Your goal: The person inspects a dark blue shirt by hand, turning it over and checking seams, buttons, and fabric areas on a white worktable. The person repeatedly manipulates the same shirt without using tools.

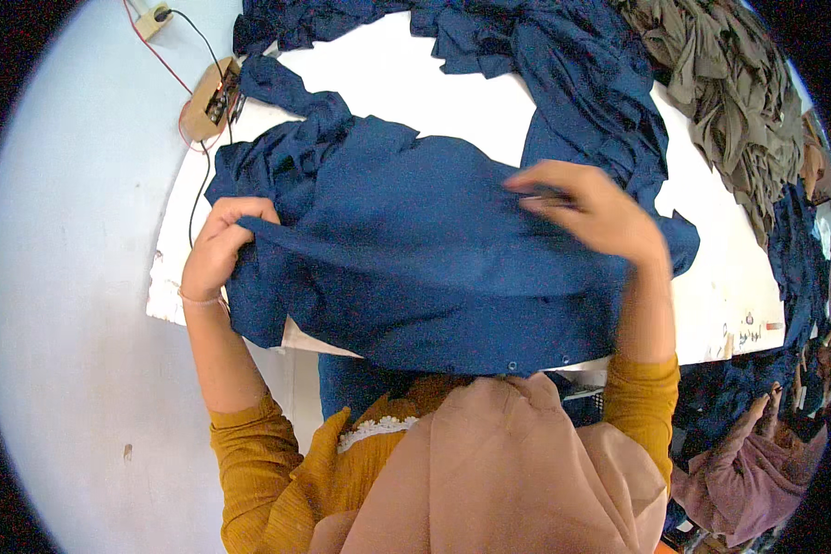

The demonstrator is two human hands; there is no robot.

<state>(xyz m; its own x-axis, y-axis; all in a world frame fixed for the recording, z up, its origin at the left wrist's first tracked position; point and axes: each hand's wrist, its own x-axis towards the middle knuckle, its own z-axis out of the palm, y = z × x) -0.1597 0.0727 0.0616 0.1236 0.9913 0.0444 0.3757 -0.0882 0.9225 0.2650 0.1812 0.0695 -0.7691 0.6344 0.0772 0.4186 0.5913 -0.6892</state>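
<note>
1. At far left is a pale wall (65, 277).
2. Next, a wooden box (210, 103) with wires sits near the table's upper left edge.
3. The left hand (227, 238), a thin band (199, 300) at its wrist, grasps a folded edge of the navy cloth between thumb and fingers.
4. The cloth (415, 240) lies mid-table, spread between the hands, wrinkled at its left; its near edge, with small round dots (512, 367), reaches the table's near edge.
5. Beyond it, the white table (360, 69) shows bare, ringed by a navy pile (582, 92).
6. The right hand (596, 212) is over the cloth's right part, fingers bent toward the left, blurred; a dark shape shows by them, and I cannot tell whether they grip it or touch the cloth.
7. At far right hangs an olive pile (725, 83); below it, another person (748, 471) in mauve.
</note>
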